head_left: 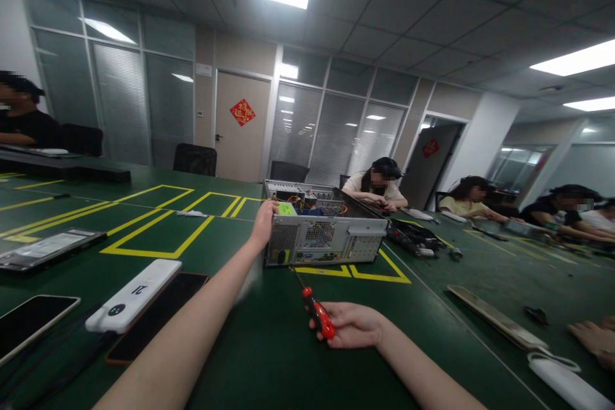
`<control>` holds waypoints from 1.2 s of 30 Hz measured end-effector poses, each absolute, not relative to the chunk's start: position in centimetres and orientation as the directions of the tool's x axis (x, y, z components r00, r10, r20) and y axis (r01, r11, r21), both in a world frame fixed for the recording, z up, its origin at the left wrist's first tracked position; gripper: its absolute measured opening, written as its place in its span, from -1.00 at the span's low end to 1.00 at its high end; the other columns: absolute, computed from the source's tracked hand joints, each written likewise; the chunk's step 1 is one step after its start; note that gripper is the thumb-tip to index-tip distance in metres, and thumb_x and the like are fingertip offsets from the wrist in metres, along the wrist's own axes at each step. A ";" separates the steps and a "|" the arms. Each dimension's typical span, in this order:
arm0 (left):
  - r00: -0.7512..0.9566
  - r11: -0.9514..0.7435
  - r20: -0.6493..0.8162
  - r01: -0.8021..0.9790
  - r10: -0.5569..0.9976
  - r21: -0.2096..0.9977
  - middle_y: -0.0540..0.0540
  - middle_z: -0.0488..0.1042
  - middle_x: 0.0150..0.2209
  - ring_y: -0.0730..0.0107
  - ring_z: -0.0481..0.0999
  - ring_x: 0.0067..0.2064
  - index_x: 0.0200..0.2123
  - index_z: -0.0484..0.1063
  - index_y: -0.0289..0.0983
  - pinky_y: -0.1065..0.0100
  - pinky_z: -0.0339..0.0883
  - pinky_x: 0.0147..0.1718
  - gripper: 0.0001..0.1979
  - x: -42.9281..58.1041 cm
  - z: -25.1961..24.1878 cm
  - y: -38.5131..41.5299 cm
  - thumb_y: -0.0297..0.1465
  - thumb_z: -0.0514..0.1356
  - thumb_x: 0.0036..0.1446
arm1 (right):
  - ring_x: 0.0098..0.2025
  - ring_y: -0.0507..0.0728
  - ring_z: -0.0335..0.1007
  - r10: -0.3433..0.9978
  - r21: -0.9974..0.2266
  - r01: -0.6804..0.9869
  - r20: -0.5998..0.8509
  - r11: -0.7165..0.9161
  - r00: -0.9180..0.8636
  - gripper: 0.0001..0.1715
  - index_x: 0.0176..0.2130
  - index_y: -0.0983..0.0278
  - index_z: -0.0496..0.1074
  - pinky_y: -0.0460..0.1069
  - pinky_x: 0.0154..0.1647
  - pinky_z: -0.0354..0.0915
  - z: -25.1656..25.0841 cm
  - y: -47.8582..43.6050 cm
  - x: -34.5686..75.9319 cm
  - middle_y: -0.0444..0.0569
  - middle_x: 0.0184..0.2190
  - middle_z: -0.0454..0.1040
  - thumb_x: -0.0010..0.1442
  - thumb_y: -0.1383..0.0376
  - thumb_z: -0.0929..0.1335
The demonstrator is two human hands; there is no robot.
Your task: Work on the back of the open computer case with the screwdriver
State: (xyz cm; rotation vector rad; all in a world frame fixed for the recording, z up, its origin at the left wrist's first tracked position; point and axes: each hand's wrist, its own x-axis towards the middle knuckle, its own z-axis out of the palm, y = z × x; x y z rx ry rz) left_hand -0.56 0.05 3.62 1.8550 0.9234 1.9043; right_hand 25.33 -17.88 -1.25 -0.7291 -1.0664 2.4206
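An open computer case (336,237) lies on the green table, its rear panel with ports and vents toward me. Colored wires and parts show inside. My left hand (264,225) is closed on the case's near left corner, beside a yellow-green label (286,208). In my right hand (350,325) is a red and black screwdriver (319,315), gripped by its handle. The thin shaft points up toward the lower edge of the rear panel; whether the tip touches it I cannot tell.
On the left lie a hard drive (52,248), a white power bank (134,295) and two phones. Yellow tape (144,253) marks the table (250,359). Dark parts (416,237) sit right of the case. Other people work around the table; a person's hand (596,339) rests at far right.
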 end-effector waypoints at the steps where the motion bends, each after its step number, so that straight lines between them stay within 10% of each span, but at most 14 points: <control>1: -0.104 -0.737 0.763 0.204 0.638 0.644 -0.11 0.52 -0.14 0.27 0.39 0.13 -0.47 0.29 -0.19 0.16 0.12 0.28 -0.64 -0.5 3.6 0.1 -0.32 -0.17 0.30 | -0.13 0.10 0.50 0.542 -0.764 -0.142 -0.301 -0.630 -0.784 -0.33 0.06 0.36 0.30 -0.04 -0.16 0.25 -1.2 -17.9 25.3 0.08 -0.08 0.47 -0.03 0.45 0.51; 12: -0.085 -0.740 0.767 0.216 0.636 0.637 -0.08 0.51 -0.18 0.30 0.41 0.08 -0.48 0.27 -0.19 0.19 0.11 0.29 -0.64 -0.5 3.7 0.1 -0.34 -0.18 0.29 | -0.42 -0.06 0.37 0.661 -0.677 -0.249 -0.457 -0.692 -0.595 -0.69 -0.25 0.36 0.35 -0.15 -0.40 0.23 -1.5 -18.1 24.2 -0.04 -0.31 0.47 0.05 0.30 0.48; 18: -0.097 -0.726 0.750 0.197 0.654 0.659 -0.10 0.50 -0.13 0.27 0.37 0.14 -0.48 0.26 -0.19 0.17 0.12 0.28 -0.66 -0.5 4.0 -0.4 -0.34 -0.18 0.28 | -0.65 -0.18 0.08 0.674 -0.731 -0.123 -0.534 -0.671 -0.510 -0.69 -0.14 0.30 0.31 -0.27 -0.66 -0.20 -0.8 -18.7 23.3 -0.15 -0.44 0.40 0.15 0.29 0.44; 30: -0.090 -0.745 0.771 0.210 0.630 0.633 -0.09 0.52 -0.20 0.28 0.41 0.08 -0.50 0.25 -0.18 0.16 0.13 0.29 -0.64 -0.4 4.0 -0.3 -0.34 -0.18 0.29 | -0.18 0.09 0.53 0.545 -0.754 -0.125 -0.340 -0.645 -0.766 -0.40 0.05 0.37 0.26 -0.08 -0.21 0.26 -0.8 -18.4 24.6 0.18 -0.04 0.47 0.05 0.44 0.47; 36: -0.096 -0.747 0.770 0.195 0.630 0.636 -0.08 0.52 -0.19 0.28 0.42 0.07 -0.50 0.25 -0.18 0.16 0.13 0.28 -0.66 -0.4 4.0 -0.4 -0.34 -0.16 0.28 | -0.28 0.03 0.52 0.612 -0.786 -0.133 -0.351 -0.604 -0.709 -0.51 -0.05 0.43 0.35 -0.11 -0.28 0.26 -1.6 -18.4 24.0 0.06 -0.21 0.51 0.06 0.35 0.51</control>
